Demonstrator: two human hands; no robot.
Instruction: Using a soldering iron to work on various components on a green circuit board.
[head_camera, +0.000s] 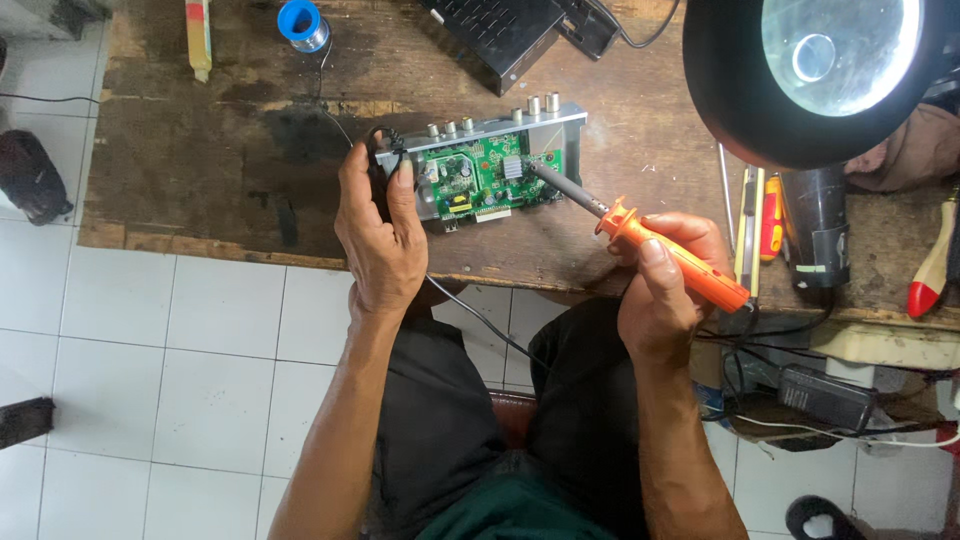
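Observation:
A green circuit board (490, 172) lies in an open grey metal chassis (560, 125) near the front edge of the wooden workbench (200, 170). My left hand (380, 235) rests on the chassis's left end, fingers against the board's edge and a black cable (470, 310). My right hand (665, 280) grips an orange-handled soldering iron (670, 255); its dark metal tip (545, 175) touches the right part of the board.
A round magnifier lamp (820, 60) hangs over the bench's right side. A solder spool (300, 22), a black device case (500, 35), screwdrivers (770, 215) and a dark cylinder (815, 225) lie around. Cables and an adapter (825, 395) sit below right. White floor tiles lie left.

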